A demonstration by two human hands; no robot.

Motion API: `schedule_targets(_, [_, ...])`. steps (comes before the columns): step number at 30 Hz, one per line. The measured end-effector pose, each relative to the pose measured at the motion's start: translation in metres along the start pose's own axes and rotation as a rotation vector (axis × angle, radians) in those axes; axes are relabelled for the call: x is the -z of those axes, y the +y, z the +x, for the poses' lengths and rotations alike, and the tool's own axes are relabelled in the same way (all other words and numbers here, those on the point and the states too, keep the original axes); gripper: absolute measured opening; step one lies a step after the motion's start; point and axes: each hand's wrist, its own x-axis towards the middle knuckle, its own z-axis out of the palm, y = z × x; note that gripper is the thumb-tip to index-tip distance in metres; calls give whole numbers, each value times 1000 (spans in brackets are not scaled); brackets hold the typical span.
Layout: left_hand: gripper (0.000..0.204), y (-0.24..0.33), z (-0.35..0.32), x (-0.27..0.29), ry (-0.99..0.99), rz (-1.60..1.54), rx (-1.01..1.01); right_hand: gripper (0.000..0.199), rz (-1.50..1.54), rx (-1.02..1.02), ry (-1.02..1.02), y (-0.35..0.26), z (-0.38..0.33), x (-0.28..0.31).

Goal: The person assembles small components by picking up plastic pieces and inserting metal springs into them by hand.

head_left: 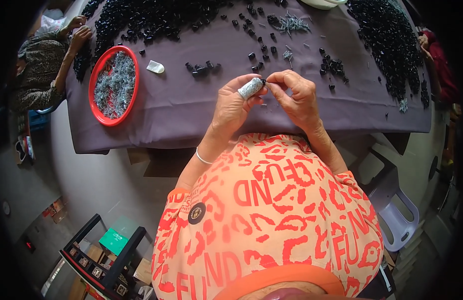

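Over the near part of the cloth, my left hand (231,102) is closed, pinching a small black piece (264,81) at its fingertips. A speckled grey-white sleeve (250,88) sits along that hand, seemingly over a finger. My right hand (297,95) meets it from the right, thumb and forefinger pinched together against the black piece. Whatever those fingertips hold is too small to make out. Beyond the hands, several loose black pieces (264,48) lie scattered. A little bunch of thin grey pins (288,54) lies among them.
At the left stands a red oval basket (92,100) of thin grey pieces, beside a white finger-shaped cap (155,66). Large heaps of black pieces (141,20) cover the far side and right (386,45). A person's hands (80,35) work at the left; another person (439,65) sits right.
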Motion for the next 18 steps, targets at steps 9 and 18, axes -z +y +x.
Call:
schedule_targets(9, [16, -5, -13, 8, -49, 112, -20, 10, 91, -95, -116, 7, -7, 9])
schedule_targets(18, [23, 3, 21, 16, 114, 1280, -801, 10, 49, -266, 122, 35, -11, 35])
